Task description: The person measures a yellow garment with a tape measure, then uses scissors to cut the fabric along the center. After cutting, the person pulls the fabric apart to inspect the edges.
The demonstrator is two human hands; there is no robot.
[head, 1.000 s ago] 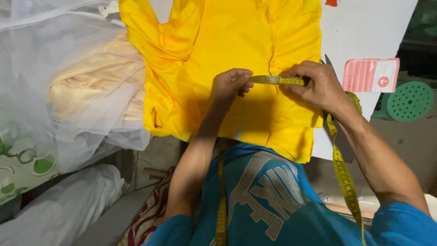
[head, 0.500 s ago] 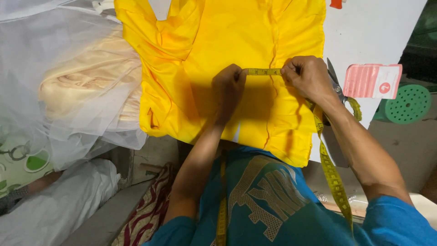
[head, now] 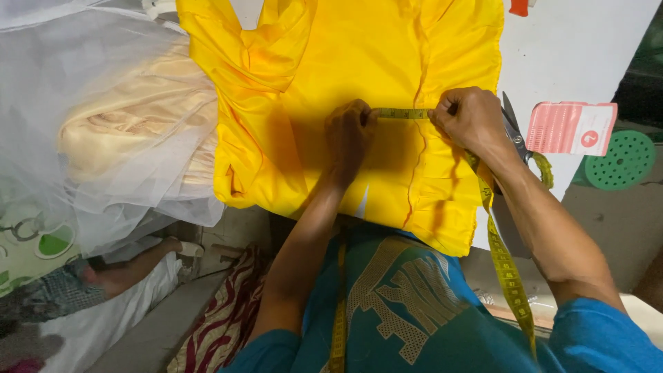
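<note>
White surface [head: 587, 55] carries yellow garment [head: 359, 62]; left hand [head: 349, 135] and right hand [head: 469, 119] fingers pinching yellow measuring tape [head: 404, 113] taut across fabric; scissors [head: 512, 128] near right edge

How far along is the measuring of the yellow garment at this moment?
Done: the yellow garment lies spread flat on the white table. In hand: the left hand and right hand stretch a short run of the measuring tape taut across its middle, the rest trailing over the right forearm. Left: the scissors beside the right hand lie untouched, and no cut or mark shows on the cloth.
</note>
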